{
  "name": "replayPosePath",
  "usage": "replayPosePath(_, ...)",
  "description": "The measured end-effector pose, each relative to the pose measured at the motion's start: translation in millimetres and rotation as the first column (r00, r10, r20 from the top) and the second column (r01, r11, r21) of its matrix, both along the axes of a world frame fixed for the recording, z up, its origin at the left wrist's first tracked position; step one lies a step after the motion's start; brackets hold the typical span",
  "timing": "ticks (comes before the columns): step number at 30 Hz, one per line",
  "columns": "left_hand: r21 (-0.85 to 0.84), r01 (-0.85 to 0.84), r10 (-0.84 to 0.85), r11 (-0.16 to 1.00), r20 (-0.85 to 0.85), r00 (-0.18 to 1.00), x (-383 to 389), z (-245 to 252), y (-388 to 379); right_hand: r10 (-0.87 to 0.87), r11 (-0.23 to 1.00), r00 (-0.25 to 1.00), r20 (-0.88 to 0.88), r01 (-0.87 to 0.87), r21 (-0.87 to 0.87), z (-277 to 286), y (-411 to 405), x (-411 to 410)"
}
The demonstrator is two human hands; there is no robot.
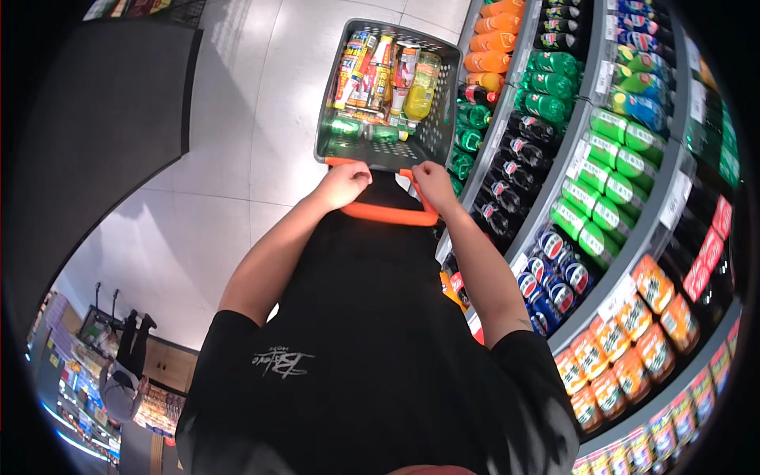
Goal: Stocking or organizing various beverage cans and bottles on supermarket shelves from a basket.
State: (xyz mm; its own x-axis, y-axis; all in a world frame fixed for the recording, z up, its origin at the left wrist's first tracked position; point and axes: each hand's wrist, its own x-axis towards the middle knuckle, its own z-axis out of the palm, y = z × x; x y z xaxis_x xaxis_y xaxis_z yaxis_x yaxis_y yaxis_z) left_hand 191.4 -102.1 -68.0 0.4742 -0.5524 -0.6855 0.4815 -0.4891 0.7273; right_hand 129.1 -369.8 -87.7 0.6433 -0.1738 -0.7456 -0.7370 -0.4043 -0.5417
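A dark grey perforated plastic shopping basket point(332, 89) with an orange handle point(389, 214) is in front of me at the top middle. My left hand point(347, 185) is curled on the left side of the handle, near the basket's rim. On the handle's right arm, my right hand point(432, 181) is closed too. Inside the basket lie several red and yellow printed packages point(380, 74), a bottle of yellow liquid point(419, 102) and green bottles point(346, 126). The undersides of both hands are hidden.
Drink shelves run along my right, with orange soda bottles point(494, 41), dark cola bottles point(515, 172), blue Pepsi cans point(552, 243) and green multipacks point(605, 178). A dark panel point(107, 107) stands at left beyond the tiled floor point(231, 136). Another person point(122, 392) is at the lower left.
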Motion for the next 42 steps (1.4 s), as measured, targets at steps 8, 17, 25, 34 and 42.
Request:
replayPosePath(8, 0.511, 0.264, -0.327, 0.818, 0.035, 0.944, 60.0, -47.8, -3.1, 0.477, 0.859, 0.819, -0.318, -0.511, -0.027, -133.6, -21.4, 81.3)
replayPosePath(17, 0.569, 0.205, -0.399, 0.796, 0.24, 0.885, 69.8, -171.2, -36.2, 0.713, 0.671, 0.608, -0.348, -0.737, 0.086, -249.0, -7.6, 127.0)
replayPosePath(25, 0.743, 0.519, -0.823, 0.422, 0.073, 0.563, 75.5, -288.5, -49.2, 0.715, 0.683, 0.665, -0.216, -0.731, 0.01, -301.3, -1.9, 100.8)
replayPosePath(34, 0.702, 0.685, -0.952, 0.194, -0.033, 0.304, 110.9, -308.5, -70.0, 0.698, 0.694, 0.597, -0.395, -0.7, 0.17, -284.0, -18.0, 131.6)
replayPosePath(42, 0.477, 0.638, -0.593, 0.605, -0.265, 0.76, 155.3, -201.4, -64.5, 0.215, 0.976, 0.877, -0.431, -0.178, 0.126, -217.8, -46.8, 111.3)
